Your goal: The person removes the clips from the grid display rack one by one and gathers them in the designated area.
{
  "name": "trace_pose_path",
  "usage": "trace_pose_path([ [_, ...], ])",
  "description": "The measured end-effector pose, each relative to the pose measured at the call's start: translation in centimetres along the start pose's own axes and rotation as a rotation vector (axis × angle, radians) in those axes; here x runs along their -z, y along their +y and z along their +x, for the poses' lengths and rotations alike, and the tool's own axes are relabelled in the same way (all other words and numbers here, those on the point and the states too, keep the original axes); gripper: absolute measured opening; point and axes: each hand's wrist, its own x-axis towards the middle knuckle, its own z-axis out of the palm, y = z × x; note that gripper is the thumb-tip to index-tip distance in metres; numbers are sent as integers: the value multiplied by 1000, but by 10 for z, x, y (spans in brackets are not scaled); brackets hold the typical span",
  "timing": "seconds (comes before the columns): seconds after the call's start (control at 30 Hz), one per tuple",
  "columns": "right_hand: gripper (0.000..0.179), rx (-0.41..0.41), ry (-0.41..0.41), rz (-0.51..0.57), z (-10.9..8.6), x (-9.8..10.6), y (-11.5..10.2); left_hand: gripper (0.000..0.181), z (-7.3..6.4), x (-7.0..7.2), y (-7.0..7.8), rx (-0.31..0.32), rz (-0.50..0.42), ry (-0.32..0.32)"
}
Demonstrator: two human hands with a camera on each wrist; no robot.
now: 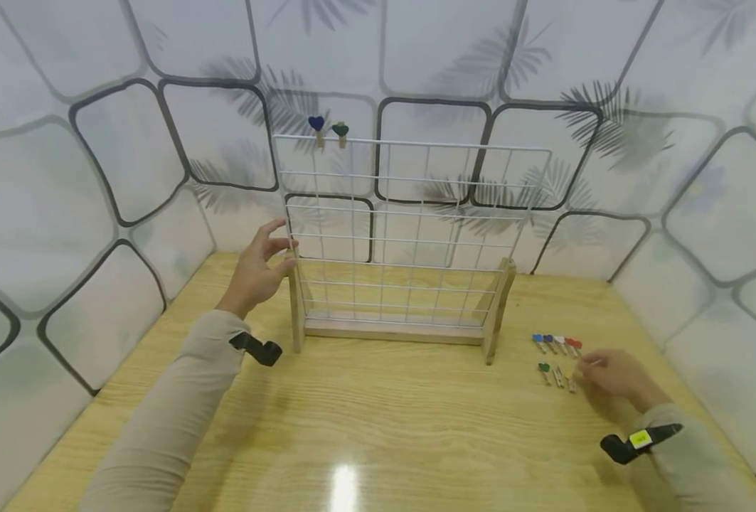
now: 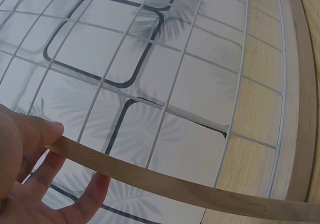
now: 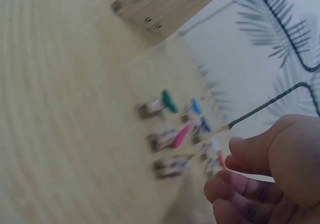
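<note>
A white wire grid rack (image 1: 416,213) stands upright on wooden feet. My left hand (image 1: 259,267) pinches the wooden side post (image 2: 145,176) of the rack, thumb on one face and fingertips on the other. At the right, my right hand (image 1: 614,373) is over the table with its fingertips right by a red-topped clothespin (image 1: 575,345). Its thumb and fingers (image 3: 240,149) are bent near each other, with no clothespin visible between them. Beside it lie a green heart clothespin (image 1: 544,368), a blue one (image 1: 538,340) and several others in two rows.
On the grid's top wire sit a dark blue heart clothespin (image 1: 316,124) and a dark green heart clothespin (image 1: 341,131). Patterned wall covering (image 1: 678,235) closes in the wooden table (image 1: 378,405) at the back and sides.
</note>
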Motion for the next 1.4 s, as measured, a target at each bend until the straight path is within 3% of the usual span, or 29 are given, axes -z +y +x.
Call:
trace_pose_path([
  [0.13, 47, 24, 15, 117, 2, 16, -18, 68, -1, -2, 0, -6, -1, -2],
  [0.23, 46, 100, 39, 201, 6, 29, -42, 67, -1, -2, 0, -18, 5, 3],
  [0.37, 35, 201, 68, 318, 12, 47, -85, 66, 0, -1, -1, -33, 9, 7],
  [0.47, 25, 241, 40, 438, 16, 57, -120, 66, 2, 0, 0, -33, 6, 8],
  [0.63, 27, 298, -13, 574, 22, 64, -179, 67, 3, 0, 1, -18, 3, 14],
  [0.83, 38, 389, 28, 543, 31, 61, -242, 68, 3, 1, 2, -10, 5, 11],
  [1.07, 34, 517, 124, 534, 43, 53, -305, 68, 3, 4, 2, 8, 18, -29],
  [1.3, 27, 602, 245, 474, 55, 46, -348, 67, 5, 9, 8, 19, 60, -58],
  [1.4, 26, 612, 272, 488, 58, 43, -362, 66, 6, 11, 12, 51, 11, -74],
])
